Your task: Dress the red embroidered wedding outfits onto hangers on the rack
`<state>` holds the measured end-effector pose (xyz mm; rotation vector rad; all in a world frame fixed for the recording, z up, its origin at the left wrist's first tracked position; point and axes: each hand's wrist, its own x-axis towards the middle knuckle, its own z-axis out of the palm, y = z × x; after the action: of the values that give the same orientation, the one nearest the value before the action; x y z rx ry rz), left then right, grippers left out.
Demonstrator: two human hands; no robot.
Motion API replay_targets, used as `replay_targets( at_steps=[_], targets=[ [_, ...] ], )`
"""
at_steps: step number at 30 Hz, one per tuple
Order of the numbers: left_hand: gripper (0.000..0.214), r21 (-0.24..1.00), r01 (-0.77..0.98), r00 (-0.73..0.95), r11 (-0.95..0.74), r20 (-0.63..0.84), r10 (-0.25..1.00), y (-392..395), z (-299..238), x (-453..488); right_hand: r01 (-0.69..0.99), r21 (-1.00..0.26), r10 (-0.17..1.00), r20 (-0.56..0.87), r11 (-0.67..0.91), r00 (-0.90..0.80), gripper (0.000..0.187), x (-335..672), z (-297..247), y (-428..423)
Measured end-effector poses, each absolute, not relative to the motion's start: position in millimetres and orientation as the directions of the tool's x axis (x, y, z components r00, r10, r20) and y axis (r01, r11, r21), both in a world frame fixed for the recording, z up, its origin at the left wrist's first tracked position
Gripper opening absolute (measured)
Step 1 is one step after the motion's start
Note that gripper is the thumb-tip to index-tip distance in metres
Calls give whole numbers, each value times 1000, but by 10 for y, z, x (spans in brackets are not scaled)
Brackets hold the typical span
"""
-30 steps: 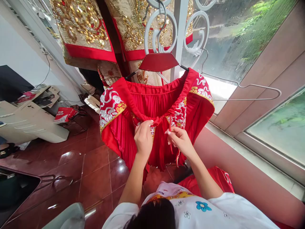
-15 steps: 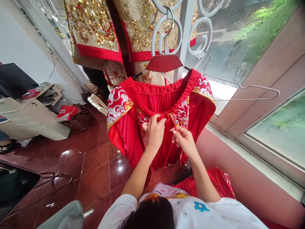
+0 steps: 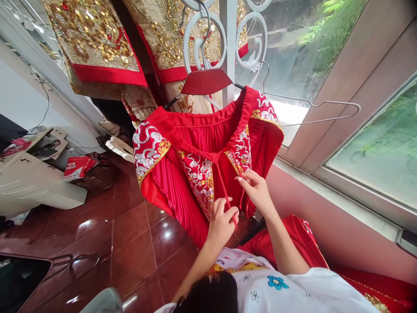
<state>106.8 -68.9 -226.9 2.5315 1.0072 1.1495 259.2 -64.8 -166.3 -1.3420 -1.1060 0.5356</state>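
A red pleated skirt [image 3: 182, 200] with silver and gold embroidered panels hangs in front of me by its waistband from a hanger [image 3: 206, 82] with a dark red middle piece. From the front of the waistband come two thin red cords. My left hand [image 3: 221, 221], closed below the waistband, grips one cord [image 3: 222, 182], which runs taut down to it. My right hand [image 3: 256, 187] is to the right and a little higher, pinching the other cord between thumb and fingertips. Part of that cord is hidden against the red cloth.
Behind the skirt hang gold-sequined garments [image 3: 104, 39] with red hems, beside a white scrolled metal rack [image 3: 228, 43]. A bare wire hanger [image 3: 325, 104] juts out at the right, before the window. More red cloth [image 3: 289, 239] lies by my right arm. Cabinets [image 3: 39, 182] stand at left.
My left hand has come down from the waistband, drawing one cord downward with it. My right hand stays pinched on its cord. The view has shifted, so the skirt appears further left.
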Motion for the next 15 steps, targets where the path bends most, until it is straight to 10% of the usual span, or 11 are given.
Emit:
replay_targets(
  at_steps=[8,15],
  targets=[
    [29,661,385,571,-644,378,729,-846,-2445,951,133,-987,959,121,89,256,38,2441,-1988,-456],
    [40,932,167,572,-320,173,802,-873,-2499,906,-325,-944,997,-41,-58,-58,34,2385,-1832,-550]
  ],
)
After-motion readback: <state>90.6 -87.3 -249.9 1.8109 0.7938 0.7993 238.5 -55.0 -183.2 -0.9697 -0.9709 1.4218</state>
